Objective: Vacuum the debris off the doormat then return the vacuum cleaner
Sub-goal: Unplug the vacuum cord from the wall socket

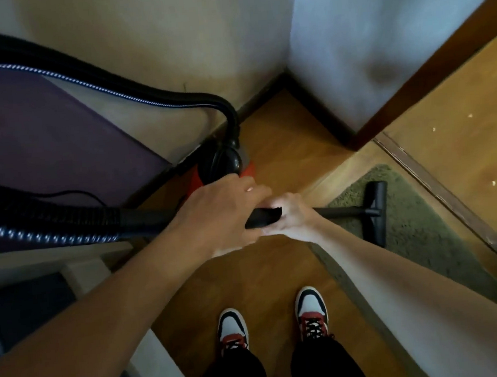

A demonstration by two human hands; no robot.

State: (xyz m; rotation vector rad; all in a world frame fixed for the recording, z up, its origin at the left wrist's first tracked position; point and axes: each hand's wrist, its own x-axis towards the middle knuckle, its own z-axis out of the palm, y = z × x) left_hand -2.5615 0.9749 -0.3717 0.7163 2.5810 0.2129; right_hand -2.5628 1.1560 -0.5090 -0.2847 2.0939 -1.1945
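The vacuum wand [263, 217] was gripped by left hand [222, 215] and right hand [295, 218], its nozzle [376, 202] set on the doormat [423, 234] beyond them.

No legible text or labels.

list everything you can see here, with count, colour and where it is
hose: one, black, ribbed, looping from the left down to the canister
vacuum canister: one, red and black, on the floor by the wall corner
wand: one, black, running from the hands to the floor head
floor head: one, black, on the doormat
doormat: one, green, on the floor at right
debris specks: three, pale, on the floor beyond the threshold
floor: wooden, brown
panel: one, purple, at left
shoes: two, white, black and red, bottom centre
left hand: holds the wand's handle end
right hand: grips the wand
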